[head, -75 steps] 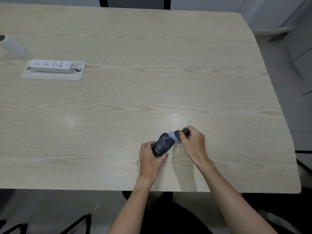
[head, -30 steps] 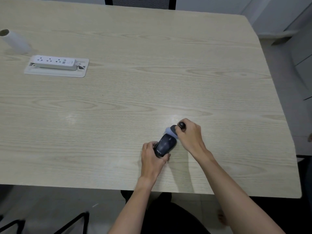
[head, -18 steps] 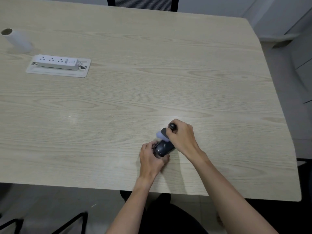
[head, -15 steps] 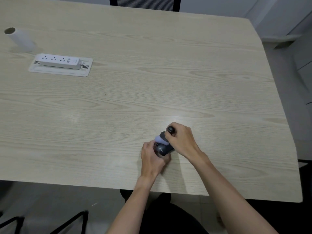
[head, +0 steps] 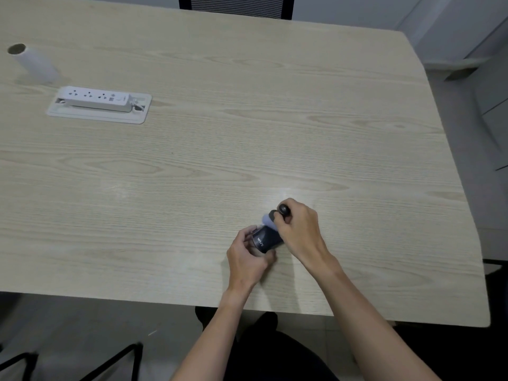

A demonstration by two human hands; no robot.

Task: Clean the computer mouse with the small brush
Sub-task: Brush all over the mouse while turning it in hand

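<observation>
Items shown: 1 wooden table (head: 247,133); 1 black computer mouse (head: 266,240); 1 small brush (head: 272,218); 2 hands, left hand (head: 247,257) and right hand (head: 301,232); 1 white power strip (head: 96,99); 1 white tube (head: 31,63); 1 chair back (head: 236,5).

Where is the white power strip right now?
In the head view, the white power strip lies far left on the light wooden table, in a recessed tray beside the white cardboard tube.

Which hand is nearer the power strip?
Left. The left hand grips the mouse on the side toward the power strip; the right hand, holding the brush, is farther right.
</observation>
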